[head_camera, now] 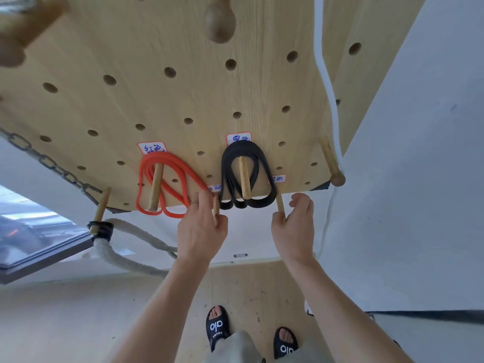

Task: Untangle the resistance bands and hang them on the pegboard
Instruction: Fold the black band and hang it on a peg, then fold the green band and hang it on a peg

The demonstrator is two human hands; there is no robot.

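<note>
Pegboard (183, 43): a pale wooden board dotted with round holes, seen from below at a steep angle, with several wooden pegs standing out of it.
Red band (167, 184): an orange-red resistance band, coiled in several loops, hangs on a wooden peg (155, 188) near the board's lower edge — under a small handwritten label (152, 148).
Black band (247, 176): a flat black resistance band, folded into several loops, hangs on the next peg (244, 181) to the right, below its own label (238, 138); its lower loops dip just past the board's edge.
Left hand (201, 229): raised to the board's lower edge, between the two bands. Thumb and fingers are pinched around a thin wooden peg (215, 209); a ring sits on one finger, which lies right beside the red band's loops — whether it touches them I cannot tell.
Right hand (294, 229): raised just right of the black band, fingers curled and closed on another thin peg (280, 206) at the board's edge.
Other pegs: a thick one (331, 161) at the lower right corner beside a white cord (327, 82); one at lower left (100, 205) carries a thick pale rope (123, 255) with black binding.
Chain (49, 163): metal links run across the left, below the board.
Floor: the person's feet in black slides (217, 327) stand on a wooden panel.
</note>
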